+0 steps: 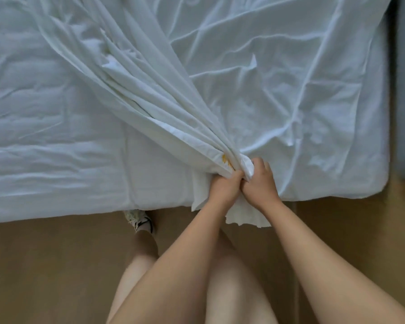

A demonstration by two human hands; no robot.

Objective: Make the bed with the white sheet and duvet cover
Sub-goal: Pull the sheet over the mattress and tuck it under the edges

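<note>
View looking down on a white bed that fills the upper frame, its near edge meeting a brown floor. A wrinkled sheet lies flat over the left of the mattress. A second white cloth, duvet cover or top sheet, it cannot be told, spreads loosely over the right half. It is gathered into a thick rope of folds running from the far left down to the near edge. Both hands clench that bunched end side by side, touching: the left hand and right hand have fingers curled tight round it, and a ragged tail hangs below them. A small yellow mark shows on the folds just above the left hand. To do this step well, the hands probably need to part along the hem, find the corners and open the cloth wide before pulling. Dragging it as one bunch could skew the sheet beneath.
</note>
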